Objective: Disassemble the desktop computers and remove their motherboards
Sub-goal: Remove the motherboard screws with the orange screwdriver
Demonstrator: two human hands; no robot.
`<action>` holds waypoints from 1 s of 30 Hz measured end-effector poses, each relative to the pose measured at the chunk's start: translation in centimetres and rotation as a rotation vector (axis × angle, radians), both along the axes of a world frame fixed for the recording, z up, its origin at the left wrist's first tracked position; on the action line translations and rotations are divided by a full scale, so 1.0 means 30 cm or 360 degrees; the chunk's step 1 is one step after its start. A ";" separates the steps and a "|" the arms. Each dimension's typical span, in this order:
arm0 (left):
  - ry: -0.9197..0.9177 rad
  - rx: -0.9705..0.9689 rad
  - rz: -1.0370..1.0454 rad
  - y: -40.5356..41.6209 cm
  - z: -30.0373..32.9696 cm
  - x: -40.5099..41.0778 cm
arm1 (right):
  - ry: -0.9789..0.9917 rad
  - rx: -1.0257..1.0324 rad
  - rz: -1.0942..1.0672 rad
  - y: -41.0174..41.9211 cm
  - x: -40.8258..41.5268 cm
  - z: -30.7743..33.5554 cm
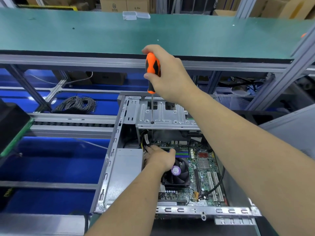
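An open grey desktop case (110,159) lies in front of me with its green motherboard (204,167) exposed. My right hand (170,74) grips the orange-and-black handle of a long screwdriver (152,72) held upright. Its thin shaft passes down through a hole in the silver drive bay plate (163,116); the tip is hidden below. My left hand (158,157) reaches inside the case beside the black CPU fan (177,174), its fingers down among the cables near the power supply (126,167). What the fingers hold is hidden.
A green shelf (102,31) spans the back, with a clear plastic box (129,15) on it. A coil of grey cable (76,104) lies on the blue surface at left. A dark unit (12,123) sits at far left, a grey panel (289,126) at right.
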State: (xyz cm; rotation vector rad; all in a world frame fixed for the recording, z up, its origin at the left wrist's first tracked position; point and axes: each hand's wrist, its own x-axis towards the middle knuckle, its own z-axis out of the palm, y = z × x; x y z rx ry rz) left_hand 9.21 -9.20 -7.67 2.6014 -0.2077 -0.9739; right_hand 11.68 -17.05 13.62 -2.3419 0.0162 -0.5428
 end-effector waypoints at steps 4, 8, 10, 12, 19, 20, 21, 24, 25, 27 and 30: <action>-0.0023 -0.0002 -0.0007 0.002 -0.002 -0.002 | -0.0023 0.0061 -0.0019 -0.011 0.000 0.006; -0.0040 -0.0012 -0.0009 0.003 -0.001 -0.002 | -0.0031 0.0034 -0.0010 -0.014 -0.008 -0.002; -0.0050 -0.0025 -0.0002 0.004 -0.003 -0.004 | -0.0038 0.0028 -0.0014 -0.016 -0.015 -0.008; -0.0065 -0.0038 0.0004 0.004 -0.003 -0.006 | -0.0047 0.0035 -0.0017 -0.018 -0.019 -0.012; -0.0073 -0.0066 0.0014 0.006 -0.006 -0.008 | -0.0088 0.0044 -0.0006 -0.012 -0.024 -0.025; -0.0075 -0.0065 0.0015 0.006 -0.007 -0.009 | -0.0087 0.0044 -0.0003 -0.011 -0.025 -0.027; -0.0080 -0.0063 0.0014 0.006 -0.008 -0.009 | -0.0089 0.0040 0.0000 -0.011 -0.025 -0.027; -0.0088 -0.0061 0.0003 0.006 -0.009 -0.009 | -0.0103 0.0034 -0.0024 -0.017 -0.025 -0.021; -0.0089 -0.0062 0.0004 0.006 -0.009 -0.008 | -0.0105 0.0042 -0.0034 -0.019 -0.026 -0.019; -0.0089 -0.0062 0.0006 0.006 -0.009 -0.007 | -0.0109 0.0061 -0.0037 -0.021 -0.028 -0.018; -0.0087 -0.0058 0.0002 0.005 -0.009 -0.007 | -0.0118 0.0055 -0.0040 -0.021 -0.028 -0.020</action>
